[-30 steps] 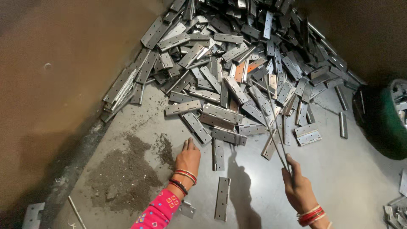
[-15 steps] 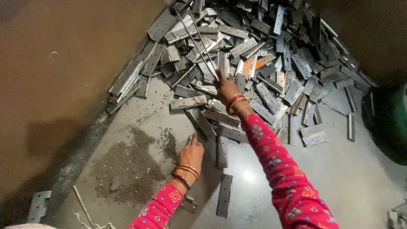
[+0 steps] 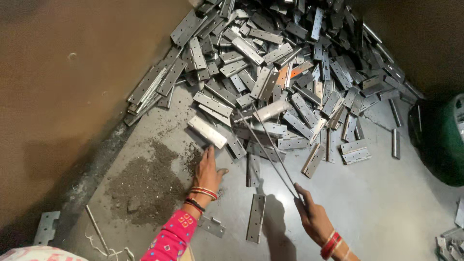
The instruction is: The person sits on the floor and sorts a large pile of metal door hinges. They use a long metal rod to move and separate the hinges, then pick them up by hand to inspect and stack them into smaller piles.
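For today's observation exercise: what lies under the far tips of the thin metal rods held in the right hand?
The rods from the right hand reach over grey hinge plates at the pile's near edge. The floor beneath the plates is covered.

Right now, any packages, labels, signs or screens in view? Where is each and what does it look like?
None in view: no package, label, sign or screen.
Only a heap of grey metal hinge plates on the floor.
A dark green round object at the right edge shows no label I can make out.
Left hand lies flat on the floor; right hand holds thin rods.
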